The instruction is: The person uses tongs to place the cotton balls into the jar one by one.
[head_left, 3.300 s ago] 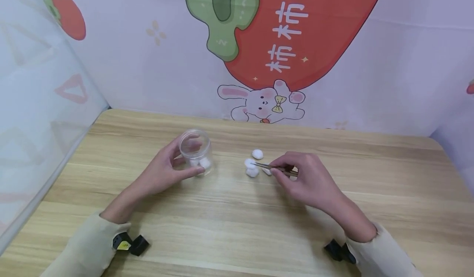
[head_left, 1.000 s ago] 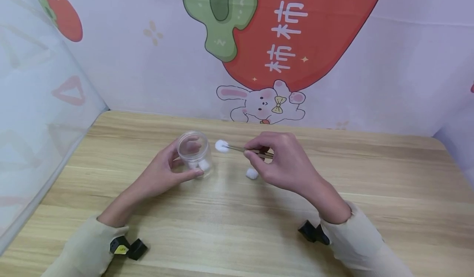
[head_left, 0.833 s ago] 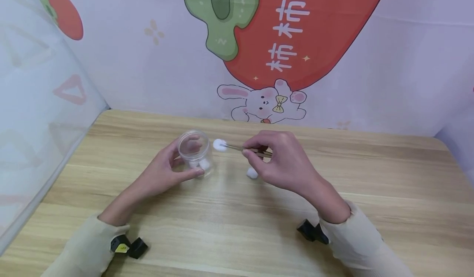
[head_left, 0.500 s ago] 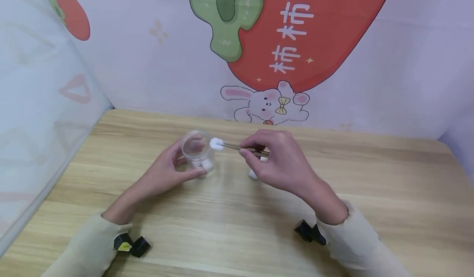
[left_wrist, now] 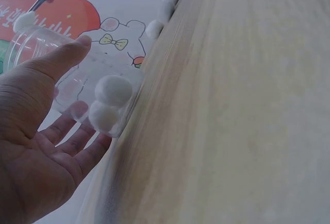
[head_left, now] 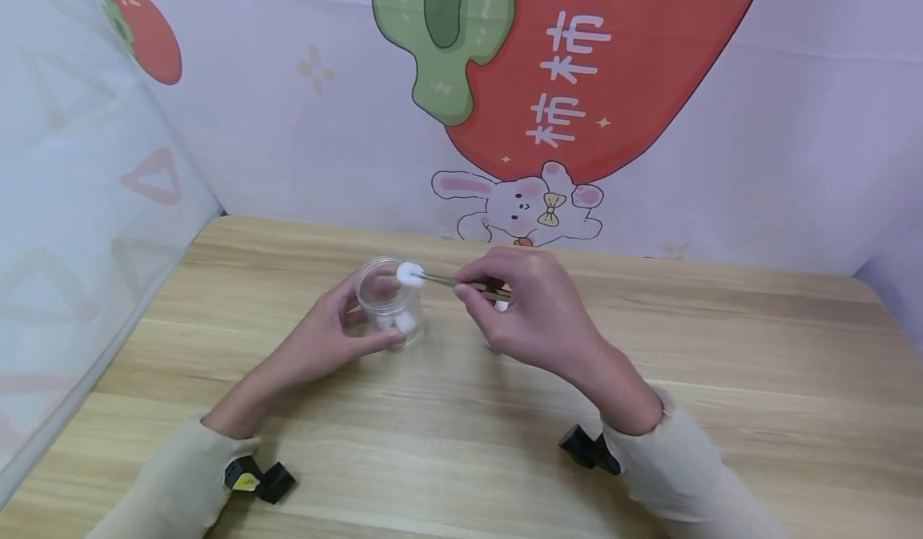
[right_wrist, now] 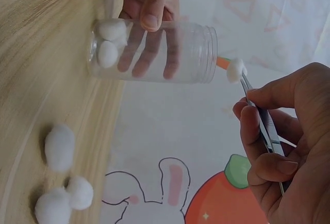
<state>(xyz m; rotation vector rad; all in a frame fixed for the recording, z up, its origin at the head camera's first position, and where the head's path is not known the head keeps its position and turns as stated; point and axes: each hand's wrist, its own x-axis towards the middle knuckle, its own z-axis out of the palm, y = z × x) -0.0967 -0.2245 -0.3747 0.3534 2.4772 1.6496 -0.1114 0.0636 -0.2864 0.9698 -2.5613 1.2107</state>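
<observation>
Gripping clear cylindrical plastic jar [right_wrist: 160, 54] in left hand [head_left: 324, 335]; pinching slim metal tweezers [right_wrist: 266, 127] in right hand [head_left: 530, 307], holding round white cotton ball [right_wrist: 235, 70] above jar.

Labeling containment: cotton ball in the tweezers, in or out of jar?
Out: right wrist view shows tweezers holding cotton ball beyond the rim of the jar, not touching.

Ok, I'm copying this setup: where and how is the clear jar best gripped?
I'd grip the jar round its straight cylindrical side, from the left, as the left hand does; that should leave its upturned mouth free for the tweezers.
</observation>
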